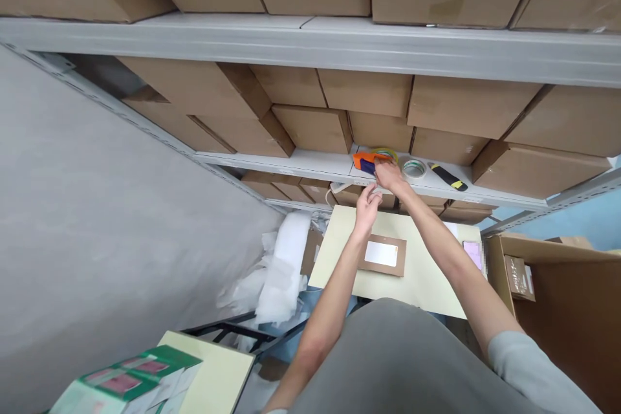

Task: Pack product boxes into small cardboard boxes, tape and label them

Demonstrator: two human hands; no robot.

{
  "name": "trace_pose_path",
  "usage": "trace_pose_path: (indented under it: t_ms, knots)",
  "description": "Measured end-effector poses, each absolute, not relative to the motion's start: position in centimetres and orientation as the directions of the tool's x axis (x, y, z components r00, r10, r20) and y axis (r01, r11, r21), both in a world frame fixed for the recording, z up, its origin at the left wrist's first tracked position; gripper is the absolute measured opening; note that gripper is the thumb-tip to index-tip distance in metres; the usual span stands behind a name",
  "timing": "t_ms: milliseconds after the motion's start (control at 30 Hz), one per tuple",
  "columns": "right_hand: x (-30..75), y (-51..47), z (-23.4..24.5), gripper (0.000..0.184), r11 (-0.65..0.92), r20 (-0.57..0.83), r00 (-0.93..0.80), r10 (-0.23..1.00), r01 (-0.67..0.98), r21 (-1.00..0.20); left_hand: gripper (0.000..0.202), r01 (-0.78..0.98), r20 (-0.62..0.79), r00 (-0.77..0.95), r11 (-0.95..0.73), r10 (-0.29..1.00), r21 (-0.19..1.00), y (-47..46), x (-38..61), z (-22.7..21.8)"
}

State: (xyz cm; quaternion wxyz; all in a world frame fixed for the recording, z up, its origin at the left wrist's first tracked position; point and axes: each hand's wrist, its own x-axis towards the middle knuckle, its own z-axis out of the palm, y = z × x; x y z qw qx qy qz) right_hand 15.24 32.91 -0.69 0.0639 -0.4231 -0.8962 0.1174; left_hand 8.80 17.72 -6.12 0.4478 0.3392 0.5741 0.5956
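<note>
My right hand [387,174] reaches to the middle shelf, its fingers closed on an orange and dark-blue tape dispenser [365,161] near the shelf's front edge. The fingers hide part of the dispenser. Just below and to the left, my left hand [367,208] hovers above the far side of the table, fingers loosely bent and apart, with nothing visible in them. Under it, a flat brown cardboard box [396,265] with a white label [381,253] lies on the pale yellow tabletop [427,291], partly behind my left forearm.
Beside the dispenser lie a yellow tape roll [387,152], a clear tape roll [414,169] and a black-and-yellow box cutter [447,176]. Cartons [466,103] fill the shelves. A phone [472,253] rests at the table's right, near a large open carton [557,310]. White foam wrap [286,265] stands left.
</note>
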Motion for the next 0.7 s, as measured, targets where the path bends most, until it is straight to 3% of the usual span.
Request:
trace_pose_path:
  t_ms: [133,267,400,533,700]
  knots:
    - [16.3,30.6,-1.4,0.066,0.645,0.162,-0.628,0.761,0.705,-0.295,0.061,-0.129,-0.152,-0.348,0.113,0.925,0.985,16.4,9.6,-7.6]
    - [22.7,24.3,-5.0,0.059,0.601,0.35,-0.489,0.799,0.631,-0.49,0.054,-0.145,-0.286,-0.306,0.253,0.908,0.957,13.8,11.3,-10.4]
    - [32.4,16.5,-12.3,0.048,0.34,0.232,-0.249,0.94,0.682,-0.647,0.051,-0.175,-0.468,-0.27,0.435,0.841,0.883,11.7,15.4,-14.7]
    - [41.2,12.4,-19.8,0.047,0.007,0.023,0.012,1.0,0.739,-0.674,0.049,-0.144,-0.573,-0.14,0.556,0.808,0.819,11.6,21.2,-19.6]
    - [47.5,14.2,-26.0,0.052,-0.148,-0.064,0.144,0.987,0.708,-0.691,0.044,0.002,-0.604,-0.093,0.607,0.791,0.795,13.8,26.4,-25.5]
